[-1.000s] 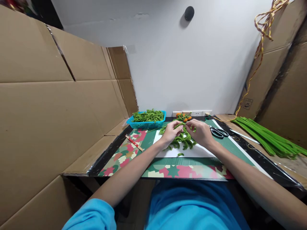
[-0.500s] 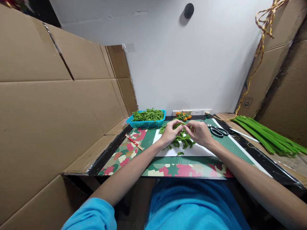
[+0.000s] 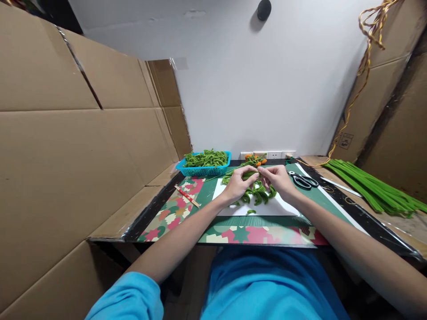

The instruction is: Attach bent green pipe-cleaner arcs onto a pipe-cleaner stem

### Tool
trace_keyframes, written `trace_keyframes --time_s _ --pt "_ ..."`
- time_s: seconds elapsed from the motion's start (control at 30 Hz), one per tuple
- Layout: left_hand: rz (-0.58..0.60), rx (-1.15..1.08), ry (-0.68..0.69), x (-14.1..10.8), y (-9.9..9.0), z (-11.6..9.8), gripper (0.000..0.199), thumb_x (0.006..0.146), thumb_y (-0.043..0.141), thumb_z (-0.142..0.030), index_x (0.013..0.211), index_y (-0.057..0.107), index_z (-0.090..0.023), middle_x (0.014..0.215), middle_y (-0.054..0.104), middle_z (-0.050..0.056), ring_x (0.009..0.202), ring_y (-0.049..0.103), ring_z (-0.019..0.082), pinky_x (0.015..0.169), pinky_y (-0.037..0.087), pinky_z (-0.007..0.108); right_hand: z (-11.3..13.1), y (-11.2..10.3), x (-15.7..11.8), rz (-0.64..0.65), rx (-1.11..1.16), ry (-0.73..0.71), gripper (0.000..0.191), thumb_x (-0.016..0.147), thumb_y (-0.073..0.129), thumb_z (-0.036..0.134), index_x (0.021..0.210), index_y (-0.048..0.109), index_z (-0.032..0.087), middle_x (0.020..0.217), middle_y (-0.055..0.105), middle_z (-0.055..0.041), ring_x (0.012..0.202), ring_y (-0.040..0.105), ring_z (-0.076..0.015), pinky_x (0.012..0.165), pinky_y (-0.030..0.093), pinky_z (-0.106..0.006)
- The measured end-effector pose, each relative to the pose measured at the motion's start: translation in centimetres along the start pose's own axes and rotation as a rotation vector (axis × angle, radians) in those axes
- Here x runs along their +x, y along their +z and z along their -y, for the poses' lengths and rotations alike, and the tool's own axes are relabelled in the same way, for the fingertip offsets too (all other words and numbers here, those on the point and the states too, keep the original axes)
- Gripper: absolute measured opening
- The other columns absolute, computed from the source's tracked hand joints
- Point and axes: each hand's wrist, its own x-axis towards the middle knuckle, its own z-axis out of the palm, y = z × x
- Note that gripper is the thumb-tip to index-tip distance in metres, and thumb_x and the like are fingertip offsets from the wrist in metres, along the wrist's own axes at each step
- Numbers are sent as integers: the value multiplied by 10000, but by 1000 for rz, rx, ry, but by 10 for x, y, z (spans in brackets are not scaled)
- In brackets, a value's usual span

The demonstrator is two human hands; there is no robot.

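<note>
Above a white sheet point(image 3: 240, 210) my left hand point(image 3: 240, 183) and my right hand point(image 3: 277, 179) meet, fingertips almost touching. Both are closed in a pinch around a green chenille stem piece, mostly hidden by the fingers. Under and between the hands lie several curled green chenille pieces point(image 3: 262, 197). One small loose piece point(image 3: 251, 212) rests near the sheet's front edge. Behind my hands is a bunch of orange and green fuzzy pieces point(image 3: 256, 160).
A blue basket point(image 3: 203, 170) heaped with green curled pieces stands at the back left. Red-wrapped chopsticks point(image 3: 187, 197) lie on the patterned mat. To the right are black-handled scissors point(image 3: 304, 181) and a bundle of long green stems point(image 3: 373, 186). Cardboard walls point(image 3: 83, 169) flank the table.
My right hand's fingers have straightened a little and shifted slightly, and its thumb and fingertips now sit closer to the left ones. The view has tilted slightly.
</note>
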Motion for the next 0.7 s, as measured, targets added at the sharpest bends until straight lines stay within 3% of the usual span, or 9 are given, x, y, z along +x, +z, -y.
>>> trace_keyframes --time_s 0.1,0.17,0.23,0.3,0.4,0.53,0.7 --pt "-7 -25 -18 1 -1 1 351 866 752 -483 948 688 -148 843 660 21 567 556 93 539 409 231 -2 0 1 37 51 61 590 763 783 730 596 622 187 496 542 7 384 460 -116 385 371 -262" --pt "-27 -68 -66 2 -1 1 358 826 781 -476 921 684 -144 775 639 6 546 535 91 532 401 234 -2 -2 1 53 -28 23 604 816 722 748 608 604 193 516 548 5 390 474 -121 390 372 -266" --pt "-57 -121 -134 3 -1 1 349 793 792 -461 892 682 -144 680 595 -18 524 509 91 518 382 235 -2 -6 1 20 -225 -112 570 904 639 722 704 652 188 602 614 -14 421 509 -129 417 385 -272" --pt "-91 -181 -194 4 -2 2 323 770 789 -435 873 678 -150 630 570 -31 517 502 92 511 368 234 -1 -10 -1 -28 -492 -317 467 975 599 636 939 725 188 790 709 -42 493 571 -138 488 433 -280" --pt "-108 -245 -244 6 -5 5 284 752 777 -404 839 665 -158 613 581 -30 513 513 93 511 365 233 -1 -17 -4 -30 -839 -581 349 1013 614 494 1220 706 228 1084 755 -76 639 662 -148 613 486 -285" --pt "-62 -283 -286 9 -10 13 257 747 780 -384 814 664 -165 601 586 -28 519 526 94 513 359 228 -2 -24 -5 22 -1042 -693 302 1057 565 416 1281 695 261 1223 745 -82 793 722 -169 633 481 -271" --pt "9 -350 -373 10 -12 14 271 710 821 -360 805 665 -160 625 591 -24 537 555 98 524 380 230 1 -28 -3 112 -1173 -764 294 1097 490 415 1233 686 242 1161 754 -85 855 711 -182 597 411 -273"
